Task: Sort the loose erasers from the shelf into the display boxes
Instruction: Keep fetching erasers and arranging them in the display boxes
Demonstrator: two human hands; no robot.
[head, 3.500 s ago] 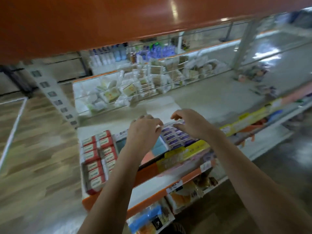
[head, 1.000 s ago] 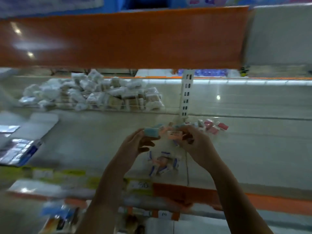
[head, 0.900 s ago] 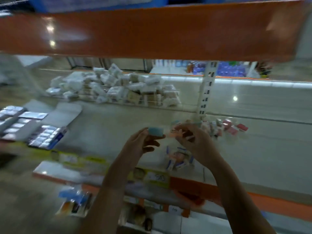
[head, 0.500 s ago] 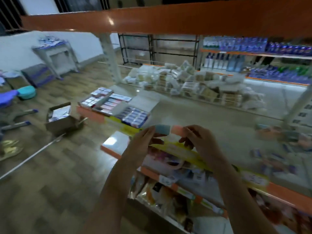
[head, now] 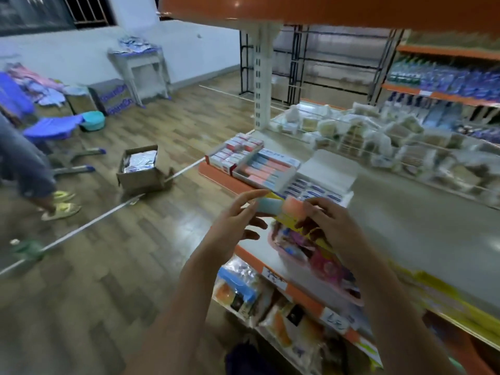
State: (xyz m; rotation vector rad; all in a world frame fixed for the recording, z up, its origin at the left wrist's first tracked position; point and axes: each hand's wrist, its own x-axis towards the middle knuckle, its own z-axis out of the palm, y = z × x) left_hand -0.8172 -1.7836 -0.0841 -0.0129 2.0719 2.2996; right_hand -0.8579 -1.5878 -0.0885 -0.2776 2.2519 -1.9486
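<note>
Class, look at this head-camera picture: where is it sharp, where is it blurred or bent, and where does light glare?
Head view: dim indoor light; the blue-and-pink eraser and both hands, left hand and right hand, are fairly sharp; the bagged goods at right smear with motion blur; the wide lens bends the shelf upright; glare spots the orange upper shelf.

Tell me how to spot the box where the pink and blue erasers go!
Find the grey shelf under the orange board. Three open boxes sit at its left end. The middle white cardboard display box is the one: it alone holds long pink-and-blue erasers, between red-labelled packs and dark-blue-labelled ones.
</note>
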